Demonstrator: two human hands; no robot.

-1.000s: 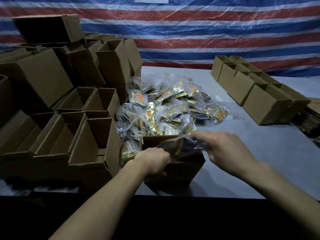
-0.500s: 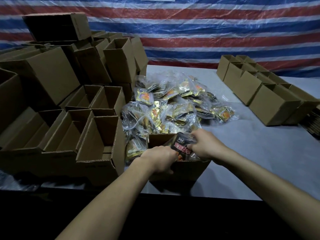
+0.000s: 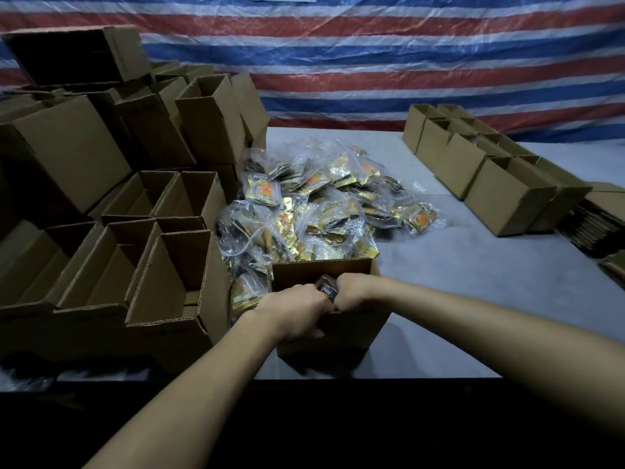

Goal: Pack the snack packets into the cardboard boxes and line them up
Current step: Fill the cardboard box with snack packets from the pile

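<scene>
An open cardboard box (image 3: 333, 336) stands at the table's near edge in front of me. My left hand (image 3: 297, 313) grips its near rim. My right hand (image 3: 355, 291) reaches down into the box, its fingers curled round a dark snack packet (image 3: 326, 287) that pokes up between my two hands. Behind the box lies a heap of snack packets (image 3: 321, 204) in clear bags, gold and orange.
Many open empty boxes (image 3: 142, 252) are stacked to the left, right against the heap. A row of boxes (image 3: 473, 164) runs along the right, with flat cardboard (image 3: 598, 221) beyond it. Grey table top (image 3: 473, 299) lies between. A striped tarp hangs behind.
My right hand has brought the dark packet from above the box rim down into the box. My left hand has stayed on the near rim.
</scene>
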